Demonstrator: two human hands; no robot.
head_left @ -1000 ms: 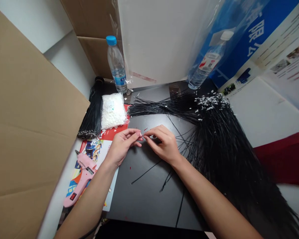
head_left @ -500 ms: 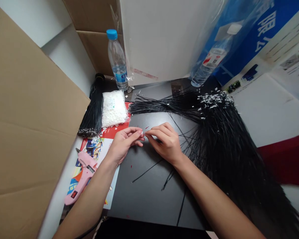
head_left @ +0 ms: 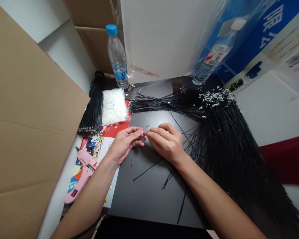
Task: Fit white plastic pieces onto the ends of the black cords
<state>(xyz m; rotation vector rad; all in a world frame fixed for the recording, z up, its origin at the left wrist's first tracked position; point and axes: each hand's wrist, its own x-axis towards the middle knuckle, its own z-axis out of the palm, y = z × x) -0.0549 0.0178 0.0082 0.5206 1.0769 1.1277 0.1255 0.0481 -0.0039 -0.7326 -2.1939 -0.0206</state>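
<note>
The left hand [head_left: 127,142] pinches a tiny, hard-edged white connector [head_left: 143,132] between thumb and fingertip, the other fingers loosely bent beneath. The right hand [head_left: 168,142] is curled, its fingertips drawn in just beside the connector; whether they grip a wire is hidden. Below is a smooth, dull-grey tabletop [head_left: 139,199] with a few thin, stiff loose black wires [head_left: 148,170] and red flecks. Behind the hands lies a slim bundle of glossy black wires [head_left: 151,105], running toward a bristling, broom-like heap [head_left: 234,149] with small white blocks at its far ends. To the left, a crinkled clear bag of white pieces [head_left: 114,108] sits beside a dense dark sheaf [head_left: 93,106] with metallic tips. A pink plastic glue gun [head_left: 82,179] rests on glossy printed paper [head_left: 109,146]. Farther back stands a ribbed, blue-capped clear bottle [head_left: 118,59].
</note>
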